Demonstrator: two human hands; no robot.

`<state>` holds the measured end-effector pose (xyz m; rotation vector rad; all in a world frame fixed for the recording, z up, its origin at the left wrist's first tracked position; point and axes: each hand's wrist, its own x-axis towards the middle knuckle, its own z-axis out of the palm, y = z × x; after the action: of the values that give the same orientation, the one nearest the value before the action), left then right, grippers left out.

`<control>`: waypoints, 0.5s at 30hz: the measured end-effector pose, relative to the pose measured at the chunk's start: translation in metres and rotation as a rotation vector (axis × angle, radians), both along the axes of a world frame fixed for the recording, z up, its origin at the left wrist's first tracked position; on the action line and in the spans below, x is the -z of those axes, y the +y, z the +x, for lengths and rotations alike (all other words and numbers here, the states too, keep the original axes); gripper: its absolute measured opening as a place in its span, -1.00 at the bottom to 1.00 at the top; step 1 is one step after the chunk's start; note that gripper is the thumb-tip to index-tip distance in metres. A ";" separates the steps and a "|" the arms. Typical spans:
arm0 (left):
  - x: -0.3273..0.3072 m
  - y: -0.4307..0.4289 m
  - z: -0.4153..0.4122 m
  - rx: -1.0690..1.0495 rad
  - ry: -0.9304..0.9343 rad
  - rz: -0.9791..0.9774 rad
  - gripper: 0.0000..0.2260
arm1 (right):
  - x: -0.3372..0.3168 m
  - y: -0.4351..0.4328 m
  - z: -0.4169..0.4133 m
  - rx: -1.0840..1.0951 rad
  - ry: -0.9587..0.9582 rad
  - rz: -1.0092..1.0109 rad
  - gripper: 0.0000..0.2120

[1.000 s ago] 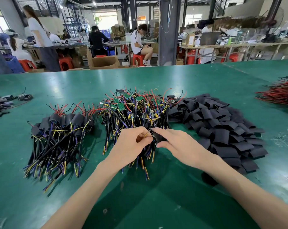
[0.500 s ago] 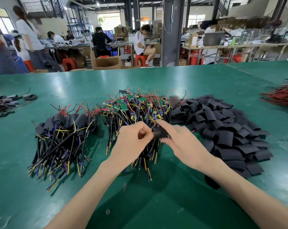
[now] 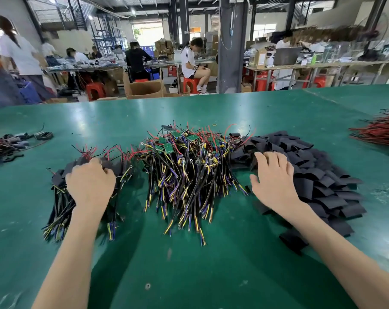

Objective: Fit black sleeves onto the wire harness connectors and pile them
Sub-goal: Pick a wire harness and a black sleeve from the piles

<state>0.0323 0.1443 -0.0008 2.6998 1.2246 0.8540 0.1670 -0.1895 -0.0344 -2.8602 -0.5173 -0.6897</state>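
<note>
Three heaps lie on the green table (image 3: 189, 270). On the left is a pile of harnesses with black sleeves fitted (image 3: 59, 210). My left hand (image 3: 90, 186) is down on its far end, fingers curled over a sleeved harness (image 3: 122, 169) there. In the middle lies a tangle of bare wire harnesses (image 3: 189, 170) with small green boards and red, yellow and blue leads. On the right is a heap of loose black sleeves (image 3: 323, 175). My right hand (image 3: 272, 177) rests on that heap's left edge with its fingers stretched out, holding nothing.
A bundle of red and black wires (image 3: 381, 130) lies at the table's right edge, and dark cables (image 3: 8, 143) at the far left. Beyond the far edge stand a cardboard box (image 3: 144, 88), red stools, workbenches and several people.
Both hands were together in front of the middle heap, fitting a sleeve on a harness. They have parted: the left carried the harness to the left pile, the right went to the sleeve heap.
</note>
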 end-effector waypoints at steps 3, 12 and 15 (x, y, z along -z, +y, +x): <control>-0.004 -0.003 -0.001 -0.156 0.033 -0.076 -0.58 | -0.001 -0.008 0.008 0.075 0.049 -0.023 -0.52; -0.053 -0.083 0.104 0.649 -0.171 -0.040 -0.75 | -0.001 -0.014 0.013 0.041 0.277 0.042 -0.62; -0.050 -0.100 0.140 0.571 0.095 0.137 -0.70 | -0.001 -0.018 0.014 -0.008 0.304 0.083 -0.61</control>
<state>0.1726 0.0445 0.0492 2.9736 0.3581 0.7493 0.1806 -0.2070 -0.0330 -2.8094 -0.4413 -0.2584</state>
